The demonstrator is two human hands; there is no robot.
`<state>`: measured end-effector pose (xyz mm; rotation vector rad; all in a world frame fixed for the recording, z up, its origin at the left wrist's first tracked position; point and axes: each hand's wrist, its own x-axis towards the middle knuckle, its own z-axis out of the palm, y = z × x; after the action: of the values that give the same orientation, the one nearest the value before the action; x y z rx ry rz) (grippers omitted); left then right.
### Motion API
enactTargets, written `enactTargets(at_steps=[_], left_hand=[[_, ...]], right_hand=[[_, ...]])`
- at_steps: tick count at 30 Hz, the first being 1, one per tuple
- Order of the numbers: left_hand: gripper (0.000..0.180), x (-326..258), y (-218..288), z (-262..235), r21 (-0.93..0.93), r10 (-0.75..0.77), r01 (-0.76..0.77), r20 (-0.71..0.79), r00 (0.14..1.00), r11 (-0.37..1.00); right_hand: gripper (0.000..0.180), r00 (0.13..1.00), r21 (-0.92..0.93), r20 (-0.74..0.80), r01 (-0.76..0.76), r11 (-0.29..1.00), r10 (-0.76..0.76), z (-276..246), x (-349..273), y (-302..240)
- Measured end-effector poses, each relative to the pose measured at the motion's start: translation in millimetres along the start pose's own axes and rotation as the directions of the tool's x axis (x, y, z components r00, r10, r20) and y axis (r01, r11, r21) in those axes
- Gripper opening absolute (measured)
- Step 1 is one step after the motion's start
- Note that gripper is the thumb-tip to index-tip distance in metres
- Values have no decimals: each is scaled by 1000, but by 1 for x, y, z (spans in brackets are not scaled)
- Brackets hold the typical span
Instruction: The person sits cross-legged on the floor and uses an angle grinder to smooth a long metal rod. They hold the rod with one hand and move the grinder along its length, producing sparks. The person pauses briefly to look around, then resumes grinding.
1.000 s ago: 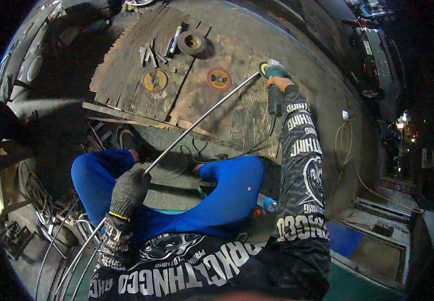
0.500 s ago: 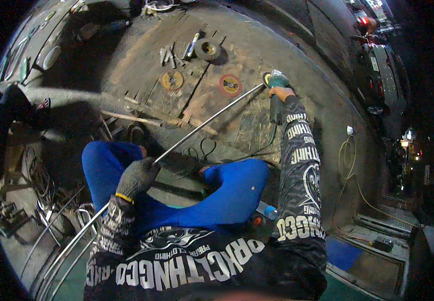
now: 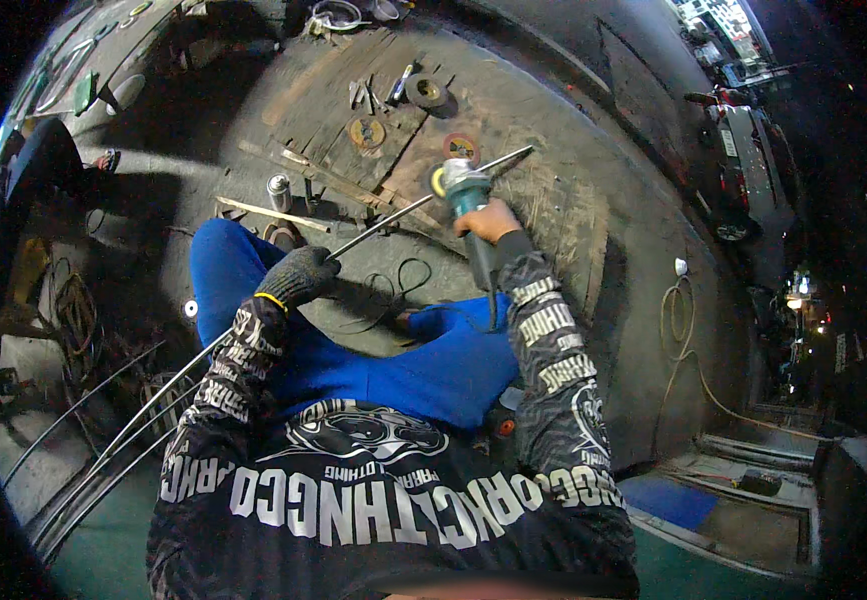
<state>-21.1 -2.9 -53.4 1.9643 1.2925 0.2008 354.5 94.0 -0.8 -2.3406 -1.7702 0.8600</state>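
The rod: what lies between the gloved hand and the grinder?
Head view: only bare rod between left hand and grinder; floor and a black cable below.

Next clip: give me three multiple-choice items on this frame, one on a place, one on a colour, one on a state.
1. Where does the grinder meet the rod?
A. near its far end
B. at the left hand
C. behind the person

2. What colour are the trousers?
A. red
B. blue
C. white

3. Which hand wears a glove?
A. right
B. both
C. left

Answers:
1 A: the disc sits on the rod up by the boards.
2 B: both knees show blue.
3 C: the left hand is in a dark knit glove; the right hand is bare on the grinder.
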Motion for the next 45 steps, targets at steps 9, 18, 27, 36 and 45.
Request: enactTargets(at_steps=[9,18,27,36,45], left_hand=[[38,24,-21,13,-49,-92,97,94,991,994],[38,19,-30,12,362,257,-281,113,960,889],[41,-12,18,-9,-76,-169,164,-75,983,984],[33,-13,47,-28,-82,-347,343,-45,937,936],[28,-9,54,-30,-121,-380,370,-70,923,921]], right_hand=[[74,997,-16,67,36,999,-35,25,-84,-72],[85,991,-76,126,-29,997,39,17,-66,-71],[60,981,-84,-55,-191,978,187,-34,44,19],[31,965,-362,260,114,925,-18,-116,161,95],[26,974,-293,224,37,956,31,-154,222,127]])
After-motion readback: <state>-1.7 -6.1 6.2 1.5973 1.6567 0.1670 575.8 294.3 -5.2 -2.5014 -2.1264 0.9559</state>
